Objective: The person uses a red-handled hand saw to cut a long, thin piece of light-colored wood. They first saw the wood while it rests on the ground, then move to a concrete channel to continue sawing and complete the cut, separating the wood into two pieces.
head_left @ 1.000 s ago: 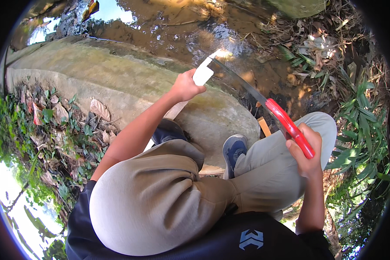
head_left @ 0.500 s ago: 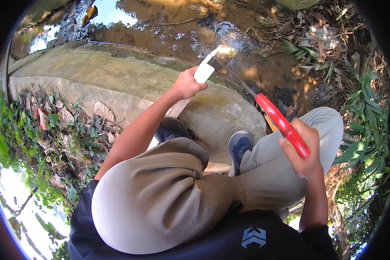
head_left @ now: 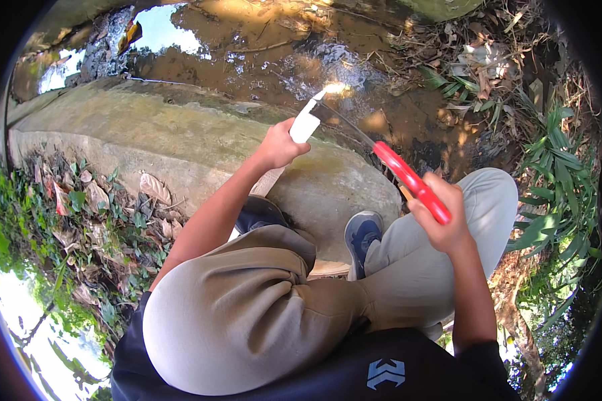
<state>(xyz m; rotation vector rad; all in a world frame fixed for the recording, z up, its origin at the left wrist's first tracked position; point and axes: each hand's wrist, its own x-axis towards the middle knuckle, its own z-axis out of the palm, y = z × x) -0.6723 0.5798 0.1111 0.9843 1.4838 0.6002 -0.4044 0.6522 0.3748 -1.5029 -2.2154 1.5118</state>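
My left hand is closed around a pale piece of wood, overexposed to white in the sun. Its upper end narrows in a step to a thin tip, and a length of it shows below my fist. In my right hand is a red-handled saw, fingers wrapped round the handle over my right knee. The saw's long thin blade, seen nearly edge-on, slants up and left. Its far end meets the wood near the step; whether it touches is hard to tell.
I sit with bent legs, a shoe resting on a curved concrete ledge. Shallow brown water lies beyond it. Dry leaves and plants are at left; leaf litter and green blades at right.
My right hand has moved left and slightly down with the saw, bringing its blade farther along toward the wood. My left hand and the wood have shifted a little left and down.
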